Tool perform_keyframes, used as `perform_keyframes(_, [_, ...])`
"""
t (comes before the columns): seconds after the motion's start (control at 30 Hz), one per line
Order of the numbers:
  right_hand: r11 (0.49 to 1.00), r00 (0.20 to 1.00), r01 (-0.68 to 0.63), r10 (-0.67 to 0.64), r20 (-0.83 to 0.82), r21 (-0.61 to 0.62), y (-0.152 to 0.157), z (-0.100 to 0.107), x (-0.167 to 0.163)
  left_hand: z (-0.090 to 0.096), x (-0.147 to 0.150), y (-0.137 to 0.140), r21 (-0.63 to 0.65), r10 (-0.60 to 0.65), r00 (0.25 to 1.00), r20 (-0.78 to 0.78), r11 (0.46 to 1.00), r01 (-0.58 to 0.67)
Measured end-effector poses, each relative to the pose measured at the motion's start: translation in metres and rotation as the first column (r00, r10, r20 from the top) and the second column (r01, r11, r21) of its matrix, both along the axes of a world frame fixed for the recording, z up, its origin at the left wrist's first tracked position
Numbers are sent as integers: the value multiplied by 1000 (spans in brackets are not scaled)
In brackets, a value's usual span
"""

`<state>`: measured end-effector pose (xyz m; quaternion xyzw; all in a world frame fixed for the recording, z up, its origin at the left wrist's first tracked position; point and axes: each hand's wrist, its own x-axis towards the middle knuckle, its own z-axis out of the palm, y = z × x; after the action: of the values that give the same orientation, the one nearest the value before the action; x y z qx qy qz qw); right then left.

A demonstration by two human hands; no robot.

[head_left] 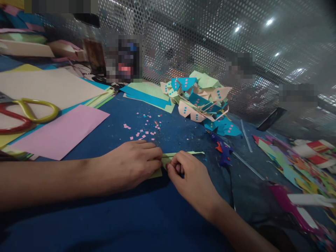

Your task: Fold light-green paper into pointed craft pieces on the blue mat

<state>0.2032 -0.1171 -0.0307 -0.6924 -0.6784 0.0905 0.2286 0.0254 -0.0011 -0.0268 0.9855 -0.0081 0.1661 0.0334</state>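
A light green piece of paper [165, 160] lies low over the blue table, mostly covered by my two hands. One thin strip of it sticks out to the right past my fingers. My left hand [139, 157] presses on its left part, fingers curled together over it. With thumb and forefinger pinched, my right hand [187, 168] grips the same paper close beside the left fingertips. Just beyond my hands, small pink paper squares [143, 133] are scattered on the table [105, 217].
A pile of folded paper pieces [199, 101] stands ahead, a blue glue gun [223, 150] to its front right. Yellow-and-red-handled scissors [39, 110], a pink sheet [65, 131] and stacked paper lie left. A purple tool [294, 206] and colourful scraps [301, 168] are at right.
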Motion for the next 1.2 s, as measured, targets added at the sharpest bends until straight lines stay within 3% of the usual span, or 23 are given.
perform_keyframes(0.27, [1000,999,0,0,40,3,2,-1,0,-1,0,0,27,15,1000,2,1000,-15])
perform_keyframes(0.73, [998,997,9,-14,-71,-65,1,5,0,-3,0,0,49,6,999,32,999,-7])
perform_keyframes(1.2, [1000,999,9,-8,39,-23,1,2,-3,-2,0,0,49,-7,998,70,999,3])
